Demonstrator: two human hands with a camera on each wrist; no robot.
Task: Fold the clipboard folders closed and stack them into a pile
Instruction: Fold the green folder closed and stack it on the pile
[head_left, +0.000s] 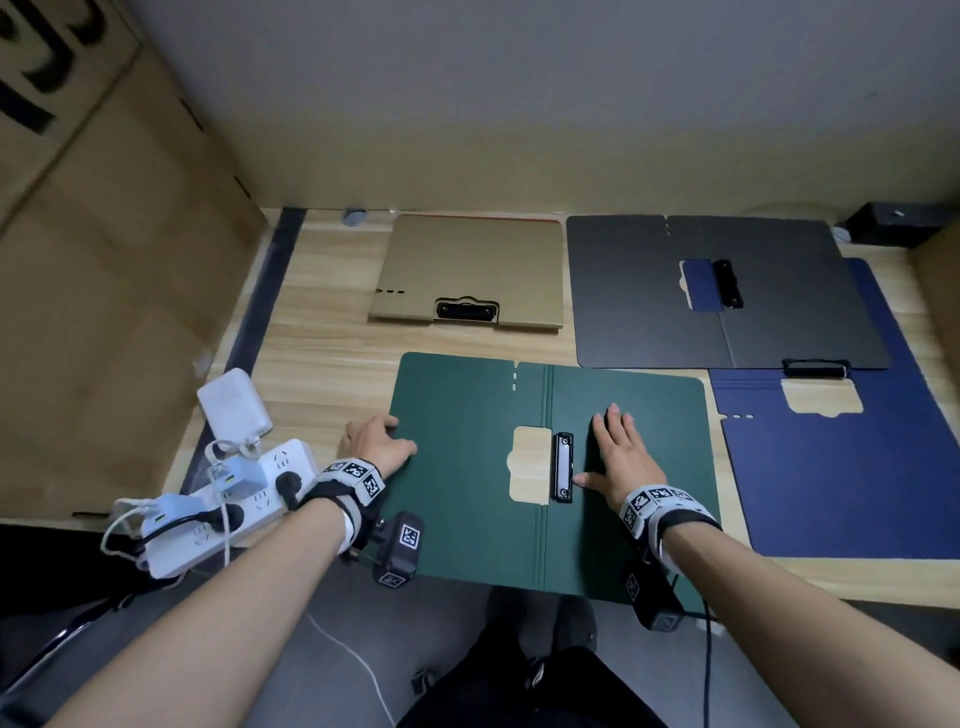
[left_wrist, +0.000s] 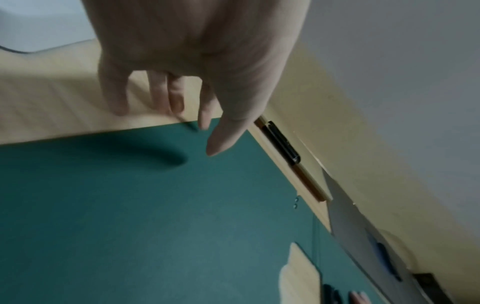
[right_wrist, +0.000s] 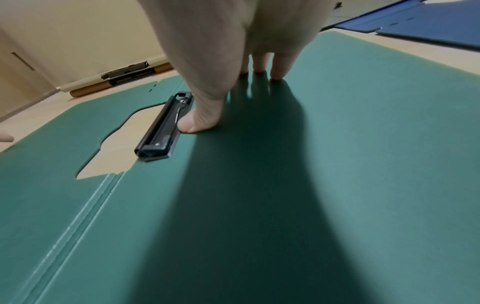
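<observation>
A green clipboard folder (head_left: 467, 467) (left_wrist: 130, 205) (right_wrist: 337, 144) lies open and flat at the table's front, its black clip (head_left: 562, 466) (right_wrist: 161, 127) beside the spine. My left hand (head_left: 384, 436) (left_wrist: 207, 135) is at the folder's left edge: the fingers point down past the edge and the thumb is over the green cover. My right hand (head_left: 618, 457) (right_wrist: 228, 98) presses flat on the right half, thumb tip against the clip. A tan folder (head_left: 470, 265) (right_wrist: 116, 82) lies closed at the back. An open black folder (head_left: 727, 296) overlaps an open blue one (head_left: 857, 467).
A white power strip (head_left: 228, 499) with plugs and a white adapter (head_left: 234, 402) sit left of the green folder. A cardboard box (head_left: 104, 286) walls the left side. A small black box (head_left: 898, 223) is in the far right corner. The wall runs behind.
</observation>
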